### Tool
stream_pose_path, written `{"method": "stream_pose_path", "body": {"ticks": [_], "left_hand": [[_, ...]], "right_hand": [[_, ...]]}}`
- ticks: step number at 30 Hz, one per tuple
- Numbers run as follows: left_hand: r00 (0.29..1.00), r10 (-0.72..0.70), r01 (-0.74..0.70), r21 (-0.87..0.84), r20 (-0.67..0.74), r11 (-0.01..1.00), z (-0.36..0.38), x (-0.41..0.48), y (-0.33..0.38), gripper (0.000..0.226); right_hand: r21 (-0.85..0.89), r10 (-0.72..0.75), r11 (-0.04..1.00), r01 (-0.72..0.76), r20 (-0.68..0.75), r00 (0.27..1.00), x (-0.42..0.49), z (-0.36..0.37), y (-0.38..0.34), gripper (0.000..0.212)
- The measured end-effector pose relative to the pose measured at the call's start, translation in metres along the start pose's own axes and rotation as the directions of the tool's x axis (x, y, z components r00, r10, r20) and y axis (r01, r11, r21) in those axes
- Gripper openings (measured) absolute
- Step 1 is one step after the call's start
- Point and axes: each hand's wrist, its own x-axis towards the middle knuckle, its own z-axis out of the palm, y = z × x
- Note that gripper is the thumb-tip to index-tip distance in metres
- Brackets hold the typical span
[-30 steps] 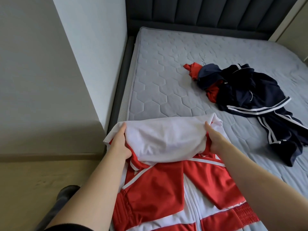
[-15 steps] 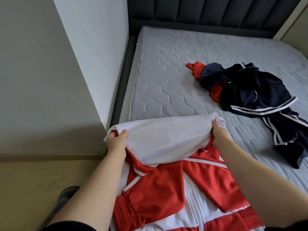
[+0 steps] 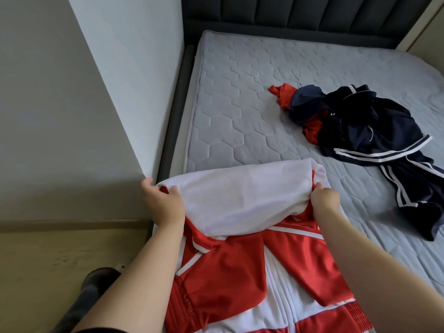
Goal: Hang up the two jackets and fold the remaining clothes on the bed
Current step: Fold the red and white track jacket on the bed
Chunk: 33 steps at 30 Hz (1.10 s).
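Red-and-white zip jacket [image 3: 240, 272] at near mattress [image 3: 240, 111] edge, left hand [image 3: 164, 203] and right hand [image 3: 324, 197] each pinching its white lining, dark navy clothes heap [image 3: 360, 126] far right, open quilted surface between.

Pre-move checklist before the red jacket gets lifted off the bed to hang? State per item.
1. Left hand grips the red and white jacket at its top edge: ok.
2. Right hand grips the other top corner: ok.
3. Jacket apart from the navy clothes pile: ok.
4. Zipper closed: cannot tell.
5. Hanger within view: not ok, none visible.
6. Jacket lies on the mattress, lower part out of frame: cannot tell if free.
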Motion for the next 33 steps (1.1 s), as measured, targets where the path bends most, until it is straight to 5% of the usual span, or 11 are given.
{"method": "stream_pose_path", "body": {"ticks": [2,4,6,7,13,17,20,22,23,27,33], "left_hand": [[0.918,0.397,-0.393,0.142,0.001,0.909,0.001,-0.010,0.014,0.054],[0.674,0.676,-0.736,0.197,0.299,0.647,0.014,-0.027,0.025,0.052],[0.438,0.576,-0.887,0.229,0.690,0.400,0.029,-0.049,0.025,0.059],[0.388,0.458,-0.911,0.257,0.799,0.324,0.036,-0.057,0.017,0.061],[0.476,0.163,-0.870,0.436,0.864,0.229,0.033,-0.042,-0.040,0.065],[0.502,0.165,-0.858,0.465,0.849,0.220,0.029,-0.035,-0.043,0.066],[0.514,0.274,-0.857,0.472,0.813,0.209,0.034,-0.041,-0.034,0.069],[0.478,0.303,-0.878,0.437,0.824,0.197,0.038,-0.044,-0.029,0.071],[0.465,0.287,-0.884,0.425,0.837,0.193,0.039,-0.045,-0.030,0.070],[0.504,0.192,-0.858,0.464,0.842,0.219,0.032,-0.034,-0.043,0.065],[0.538,0.295,-0.842,0.483,0.790,0.241,0.032,-0.025,-0.029,0.060]], "right_hand": [[-0.016,-0.072,0.997,0.072,0.006,0.997,-0.002,-0.004,0.004,0.050],[-0.072,-0.094,0.993,0.095,0.017,0.995,-0.007,-0.004,0.010,0.053],[-0.124,-0.142,0.982,0.145,0.033,0.989,-0.015,-0.001,0.018,0.045],[-0.147,-0.178,0.972,0.181,0.037,0.983,-0.019,0.001,0.022,0.037],[-0.052,-0.298,0.953,0.297,0.005,0.955,-0.017,-0.005,0.035,0.020],[-0.358,-0.478,0.816,0.453,0.021,0.878,-0.024,-0.008,0.039,0.012],[-0.457,-0.738,0.600,0.657,0.001,0.675,-0.043,0.002,0.028,0.037],[-0.502,-0.869,0.331,0.799,0.168,0.466,-0.050,0.011,0.028,0.044],[-0.528,-0.846,0.252,0.811,0.287,0.450,-0.048,0.015,0.033,0.047],[-0.617,-0.444,0.504,0.604,0.415,0.794,-0.022,0.009,0.058,0.053],[-0.666,-0.551,0.485,0.567,0.271,0.790,-0.028,0.015,0.047,0.049]]}}
